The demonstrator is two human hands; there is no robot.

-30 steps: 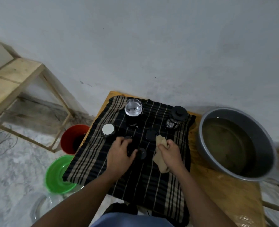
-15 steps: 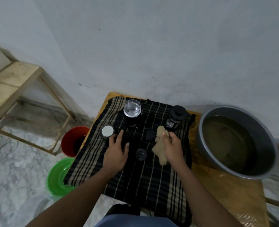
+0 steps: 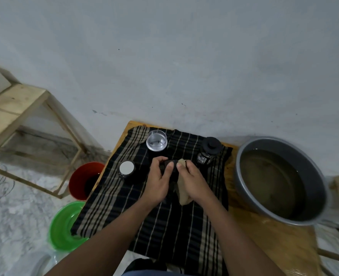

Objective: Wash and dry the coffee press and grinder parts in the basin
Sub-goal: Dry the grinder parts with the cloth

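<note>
- A small black part [image 3: 169, 166] was held off the striped cloth [image 3: 164, 222] by the left hand [image 3: 158, 184], with the fingers [image 3: 158, 159] curled closed around it and the thumb pressed across its front.
- A tan rag [image 3: 182, 194] was gripped by the right hand [image 3: 194, 182], whose fingers were closed on it; the rag's upper end was pressed against the black part and the rest was left hanging below the palm.
- The step in hand was judged to be drying: the part was being wiped with the rag above the middle of the cloth, well apart from the water.
- Which piece of the press or grinder the part was could not be told, so much of it being hidden by the two hands.
- The basin [image 3: 244, 188], filled with murky water, was set at the right edge of the bench [image 3: 280, 236], with nothing seen floating in it.
- The coffee press [image 3: 209, 150] was stood near the back edge of the bench, just right of the hands, with its black lid on.
- A clear cup [image 3: 156, 140] was placed at the back left of the cloth, and a white-topped piece [image 3: 126, 169] was set nearer the left edge.
- The next move was judged to call for the part to be turned within the left hand so that unwiped faces could be reached, after which a free spot on the cloth would be needed for it.
</note>
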